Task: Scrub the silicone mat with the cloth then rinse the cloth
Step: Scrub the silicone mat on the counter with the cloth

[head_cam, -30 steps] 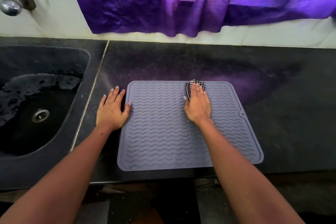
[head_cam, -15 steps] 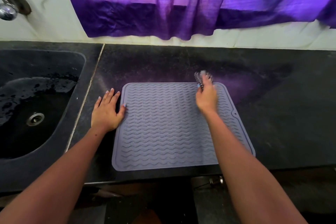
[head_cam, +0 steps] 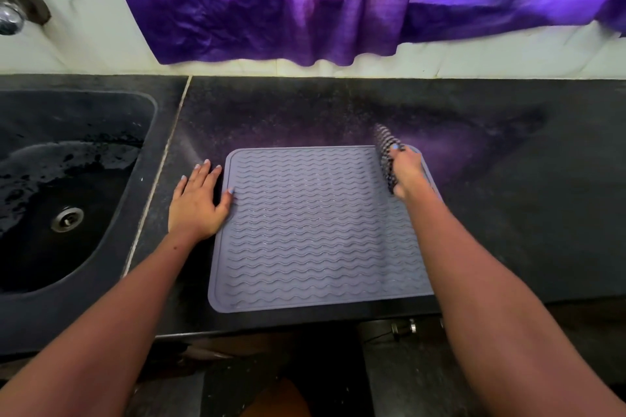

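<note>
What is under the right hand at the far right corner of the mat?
The right hand grips a checked cloth, blurred, over the grey mat. The hand covers that corner, so contact between cloth and mat cannot be seen.

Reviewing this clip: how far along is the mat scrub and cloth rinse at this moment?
Scrubbing is in hand: the right hand grips the checked cloth at the silicone mat's far right corner, while the left hand rests flat at its left edge. How much is already scrubbed cannot be told. Rinsing remains: the cloth is nowhere near the sink.
</note>
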Motion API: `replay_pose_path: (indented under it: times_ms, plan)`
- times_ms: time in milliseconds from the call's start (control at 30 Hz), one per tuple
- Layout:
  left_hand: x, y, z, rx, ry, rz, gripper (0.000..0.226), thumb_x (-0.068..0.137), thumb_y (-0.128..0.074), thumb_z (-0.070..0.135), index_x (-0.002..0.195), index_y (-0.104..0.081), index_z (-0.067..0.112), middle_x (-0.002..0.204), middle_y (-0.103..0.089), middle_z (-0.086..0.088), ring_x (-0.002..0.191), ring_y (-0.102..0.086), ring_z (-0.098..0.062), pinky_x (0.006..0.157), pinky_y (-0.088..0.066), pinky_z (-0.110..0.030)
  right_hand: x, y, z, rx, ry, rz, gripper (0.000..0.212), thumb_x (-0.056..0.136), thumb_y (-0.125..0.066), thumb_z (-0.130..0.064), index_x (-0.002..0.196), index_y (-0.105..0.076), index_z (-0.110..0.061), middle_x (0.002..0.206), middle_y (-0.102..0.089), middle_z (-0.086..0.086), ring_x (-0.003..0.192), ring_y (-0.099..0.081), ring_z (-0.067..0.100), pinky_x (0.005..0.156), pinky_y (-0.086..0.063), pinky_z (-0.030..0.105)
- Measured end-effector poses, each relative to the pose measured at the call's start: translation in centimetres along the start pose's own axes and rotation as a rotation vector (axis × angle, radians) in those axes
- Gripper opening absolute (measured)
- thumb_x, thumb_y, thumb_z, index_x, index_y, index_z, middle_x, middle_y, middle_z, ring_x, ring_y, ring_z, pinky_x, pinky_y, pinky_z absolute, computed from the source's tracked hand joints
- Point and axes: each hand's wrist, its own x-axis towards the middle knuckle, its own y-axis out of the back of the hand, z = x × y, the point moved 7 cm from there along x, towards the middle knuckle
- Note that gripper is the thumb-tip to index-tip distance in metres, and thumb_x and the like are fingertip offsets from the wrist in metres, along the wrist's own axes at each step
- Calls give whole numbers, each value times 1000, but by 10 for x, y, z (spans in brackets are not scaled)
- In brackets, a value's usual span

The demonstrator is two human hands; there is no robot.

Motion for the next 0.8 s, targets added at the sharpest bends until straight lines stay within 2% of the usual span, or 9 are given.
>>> replay_pose_path:
  times_ms: [33, 67, 133, 233, 300, 367, 567, 733, 800]
  plan:
    - [0, 0, 0, -3, -1, -2, 83, 80, -13, 63, 144, -35, 16, 155, -24, -6, 144, -18, -19, 117, -8, -38, 4, 11, -7, 34, -9, 86, 36, 97, -43, -10, 132, -51, -7, 103, -68, 0, 98, -58, 17, 91, -48, 28]
    - [0, 0, 1, 0, -3, -6, 83, 80, -12, 63, 144, -34, 16, 155, -24, -6, 144, -17, -18, 117, -8, -38, 6, 23, -15, -82, 41, 157, 38, 96, -44, -12, 134, -51, -10, 118, -65, 5, 106, -58, 20, 96, -46, 31]
    - [1, 1, 0, 6, -2, -9, 83, 80, -11, 63, 144, -33, 16, 155, -23, -5, 144, -16, -18, 117, -7, -37, 3, 37, -25, -471, 200, 219, 41, 97, -45, -16, 138, -46, -20, 135, -55, 8, 121, -51, 26, 103, -40, 35]
    - [0, 1, 0, 3, -5, -2, 83, 79, -12, 63, 144, -34, 15, 155, -24, -6, 144, -17, -19, 118, -8, -38, -12, 32, -11, -899, 399, 107, 51, 95, -44, -11, 144, -35, -19, 148, -37, 11, 137, -33, 34, 111, -30, 43]
    - [0, 0, 1, 5, -9, -1, 82, 80, -13, 63, 144, -34, 15, 155, -24, -6, 144, -17, -19, 118, -8, -39, -15, 22, 18, -1212, 475, 6, 61, 92, -45, -11, 148, -22, -13, 155, -24, 9, 144, -21, 27, 118, -15, 38]
    - [0, -1, 0, 9, -11, 0, 81, 81, -14, 62, 144, -34, 15, 155, -24, -6, 144, -17, -19, 118, -9, -39, -13, 19, 31, -1326, 503, -11, 67, 92, -45, -15, 150, -12, -10, 158, -14, 6, 146, -11, 20, 120, -3, 33]
    - [2, -2, 0, 15, -16, 8, 79, 83, -17, 61, 143, -35, 14, 154, -25, -7, 144, -19, -20, 117, -10, -40, -6, 23, 24, -1179, 395, -76, 62, 94, -43, -11, 150, -17, -17, 158, -14, 0, 146, -13, 17, 119, -11, 33]
    - [2, -1, 0, 5, -7, -6, 80, 81, -16, 61, 143, -35, 14, 154, -25, -8, 144, -18, -21, 117, -9, -40, 4, 39, 5, -707, 174, -68, 44, 91, -52, -29, 135, -50, -26, 136, -54, 3, 122, -52, 23, 103, -40, 36]
    - [1, 0, 0, 0, -4, -19, 80, 82, -16, 61, 144, -34, 14, 155, -24, -8, 144, -18, -21, 117, -9, -40, 5, 47, -7, -553, 132, 29, 47, 84, -58, -41, 128, -57, -26, 128, -61, 2, 117, -56, 21, 106, -42, 37]
